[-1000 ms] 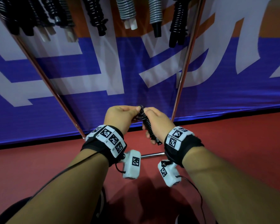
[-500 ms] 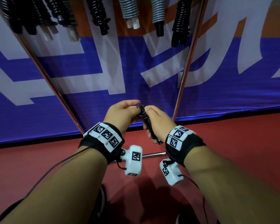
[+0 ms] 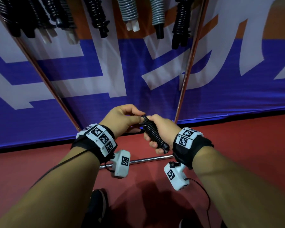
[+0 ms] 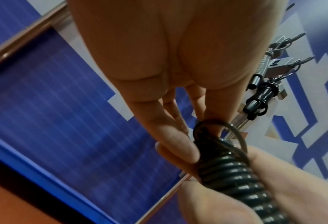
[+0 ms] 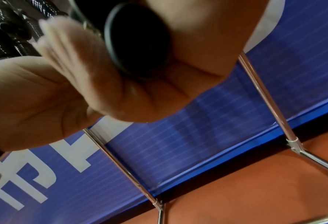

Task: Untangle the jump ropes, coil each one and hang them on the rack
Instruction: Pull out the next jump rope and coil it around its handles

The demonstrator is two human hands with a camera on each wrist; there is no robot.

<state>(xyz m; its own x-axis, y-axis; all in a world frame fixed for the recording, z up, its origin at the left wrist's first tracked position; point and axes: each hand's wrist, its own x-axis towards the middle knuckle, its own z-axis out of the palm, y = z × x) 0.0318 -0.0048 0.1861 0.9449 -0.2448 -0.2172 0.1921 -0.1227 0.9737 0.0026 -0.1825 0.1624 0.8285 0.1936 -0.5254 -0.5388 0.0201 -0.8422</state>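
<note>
- Since the earlier frames: both hands sit a bit higher and closer together, and the bundle now tilts more upright in the right fist; the left fingertips stay at its top end.
- Head view: right hand (image 3: 156,132) wraps its fingers round a black coiled rope (image 3: 153,132), handle ends poking out below the fist. Left hand (image 3: 122,119) pinches the top of the rope with thumb and forefinger, other fingers curled loosely above.
- Head view: hands are held in front of the rack (image 3: 186,74), between its two uprights and above the red floor (image 3: 237,145). Hung ropes (image 3: 128,12), black and grey, dangle along the top edge, well apart from the hands. Blue banner (image 3: 105,76) behind.
- Left wrist view: left fingers (image 4: 178,148) touch a loose loop at the rope's (image 4: 230,171) top; right hand (image 4: 274,189) closed round the coils below. Hung ropes (image 4: 264,97) on hooks beyond.
- Right wrist view: round black handle end (image 5: 138,39) seated in the closed right palm (image 5: 140,94); left hand (image 5: 30,98) just beside. Rack legs (image 5: 264,94) on the floor (image 5: 255,189).
</note>
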